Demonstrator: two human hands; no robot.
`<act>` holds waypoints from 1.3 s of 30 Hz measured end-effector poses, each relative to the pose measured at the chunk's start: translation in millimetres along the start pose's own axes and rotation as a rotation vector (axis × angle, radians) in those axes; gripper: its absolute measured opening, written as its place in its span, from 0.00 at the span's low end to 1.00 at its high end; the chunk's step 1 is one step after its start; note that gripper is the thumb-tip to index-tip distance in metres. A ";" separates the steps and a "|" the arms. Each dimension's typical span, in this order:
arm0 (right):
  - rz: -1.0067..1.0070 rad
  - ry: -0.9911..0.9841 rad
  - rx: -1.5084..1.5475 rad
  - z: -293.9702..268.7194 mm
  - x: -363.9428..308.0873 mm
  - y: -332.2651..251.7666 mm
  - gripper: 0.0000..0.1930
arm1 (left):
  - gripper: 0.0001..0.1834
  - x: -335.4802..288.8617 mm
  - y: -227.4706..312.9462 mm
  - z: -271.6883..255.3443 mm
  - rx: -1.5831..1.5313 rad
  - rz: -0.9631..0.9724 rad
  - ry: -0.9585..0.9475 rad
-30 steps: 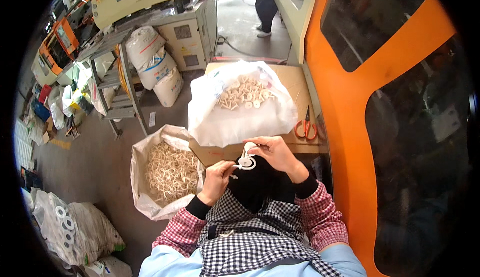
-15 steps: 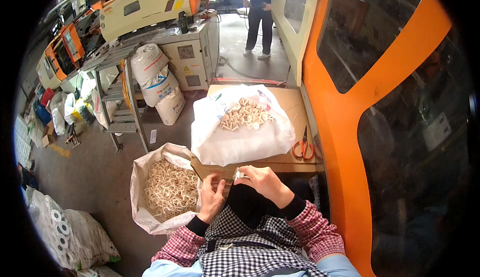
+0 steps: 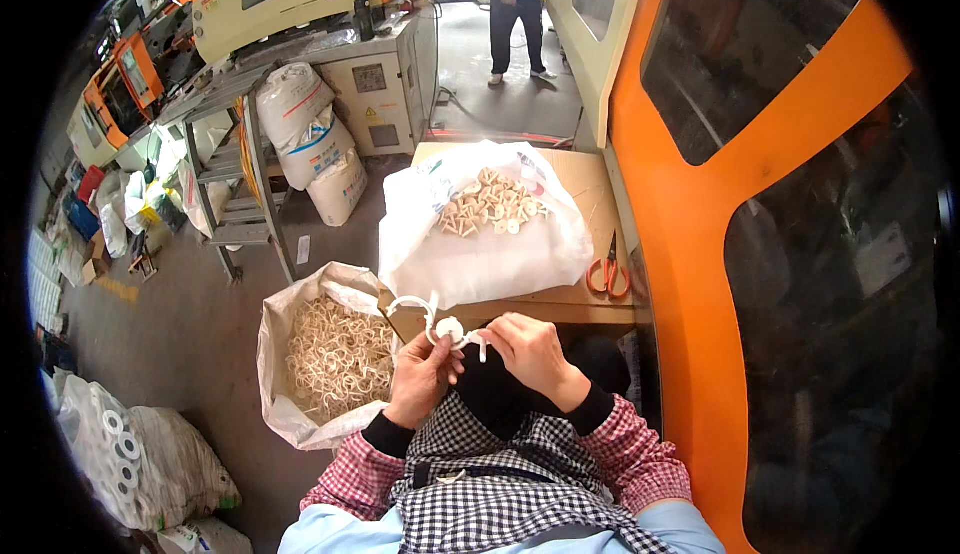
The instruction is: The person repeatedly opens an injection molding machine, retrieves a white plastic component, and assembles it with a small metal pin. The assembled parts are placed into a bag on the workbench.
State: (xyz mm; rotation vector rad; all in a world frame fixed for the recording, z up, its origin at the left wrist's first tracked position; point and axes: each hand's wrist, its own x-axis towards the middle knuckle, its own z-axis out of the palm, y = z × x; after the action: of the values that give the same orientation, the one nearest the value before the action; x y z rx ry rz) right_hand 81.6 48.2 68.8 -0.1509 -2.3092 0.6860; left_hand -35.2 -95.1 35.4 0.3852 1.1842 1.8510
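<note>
Fingers [image 3: 438, 356] of our left hand [image 3: 421, 381] grip a white plastic piece [image 3: 450, 330]. Our right hand [image 3: 534, 356] pinches white plastic [image 3: 475, 338] at its right side.

White bag [image 3: 480, 272]: access open from above. Obstacles: scissors [image 3: 610, 264] just right, orange panel [image 3: 690, 254] farther right, open sack [image 3: 274, 374] lower left.

A tan cardboard work surface [image 3: 590, 184] is carrying a white plastic sack [image 3: 480, 266] across its middle, and red-handled scissors [image 3: 610, 264] are lying on the cardboard just to the right of it, blades pointing away from the wearer. The grey floor [image 3: 200, 354] is bearing an open woven sack [image 3: 273, 369] to the left, a metal stepladder [image 3: 246, 235], a stack of filled sacks [image 3: 312, 149] and a small white slip [image 3: 304, 249].
</note>
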 end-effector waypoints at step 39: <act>0.346 -0.490 0.523 8.9 11.7 1.9 0.16 | 0.12 3.6 -4.5 -16.6 0.172 -0.098 -0.105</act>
State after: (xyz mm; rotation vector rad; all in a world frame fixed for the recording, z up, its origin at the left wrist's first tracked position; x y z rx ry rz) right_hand 66.8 49.4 69.5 -0.1502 -2.4796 1.6294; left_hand -45.8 -101.1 22.6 0.5049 1.2709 1.6310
